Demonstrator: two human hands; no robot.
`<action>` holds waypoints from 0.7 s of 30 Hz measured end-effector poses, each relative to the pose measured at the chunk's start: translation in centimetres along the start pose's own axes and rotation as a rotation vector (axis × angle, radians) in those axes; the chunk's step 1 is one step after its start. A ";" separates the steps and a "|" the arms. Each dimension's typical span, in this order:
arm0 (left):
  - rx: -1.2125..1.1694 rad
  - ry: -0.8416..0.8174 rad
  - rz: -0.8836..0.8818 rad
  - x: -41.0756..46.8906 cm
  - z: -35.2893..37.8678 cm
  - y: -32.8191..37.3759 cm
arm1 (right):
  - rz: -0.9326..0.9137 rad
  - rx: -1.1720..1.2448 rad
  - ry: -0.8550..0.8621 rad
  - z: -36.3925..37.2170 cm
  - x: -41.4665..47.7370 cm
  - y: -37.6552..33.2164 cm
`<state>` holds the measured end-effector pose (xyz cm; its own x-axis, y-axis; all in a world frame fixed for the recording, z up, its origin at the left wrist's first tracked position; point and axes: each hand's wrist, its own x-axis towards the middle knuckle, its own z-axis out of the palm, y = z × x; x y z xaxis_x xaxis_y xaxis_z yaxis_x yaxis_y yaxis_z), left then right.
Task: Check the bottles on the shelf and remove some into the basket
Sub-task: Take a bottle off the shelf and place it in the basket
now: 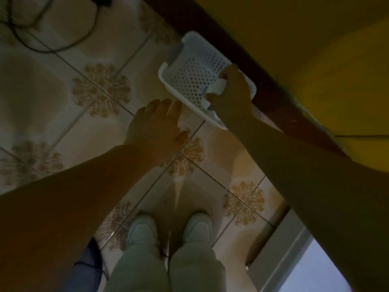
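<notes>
A white perforated basket (189, 68) sits on the tiled floor against a dark brown edge. My right hand (232, 95) reaches into its near right corner and grips a small white bottle (216, 88), which shows only partly between my fingers. Just left of the basket's near rim, my left hand (155, 125) hovers with its fingers straight and holds nothing. The basket's bottom looks bare apart from a bluish shape at its far left wall. No shelf with bottles is in view.
A dark brown strip (248, 60) and a yellow surface (305, 39) fill the upper right. Black cables (52, 47) lie on the patterned floor tiles at the upper left. My two white shoes (168, 228) stand below, and a pale door frame (284, 249) is at the lower right.
</notes>
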<state>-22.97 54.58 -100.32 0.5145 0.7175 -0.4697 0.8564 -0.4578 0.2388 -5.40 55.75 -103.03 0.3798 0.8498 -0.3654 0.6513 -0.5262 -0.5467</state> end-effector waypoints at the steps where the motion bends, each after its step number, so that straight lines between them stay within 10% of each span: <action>1: -0.010 0.003 -0.005 0.5 1.4 -0.1 | -0.004 0.009 0.017 1.2 0.6 1.0; 21: 0.027 -0.074 -0.047 0.1 1.2 -0.4 | -0.119 -0.436 -0.190 3.0 2.4 0.7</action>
<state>-23.31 54.18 -101.47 0.4686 0.6978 -0.5417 0.8773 -0.4394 0.1929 -6.03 57.30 -106.54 0.1859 0.8616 -0.4723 0.9128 -0.3294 -0.2416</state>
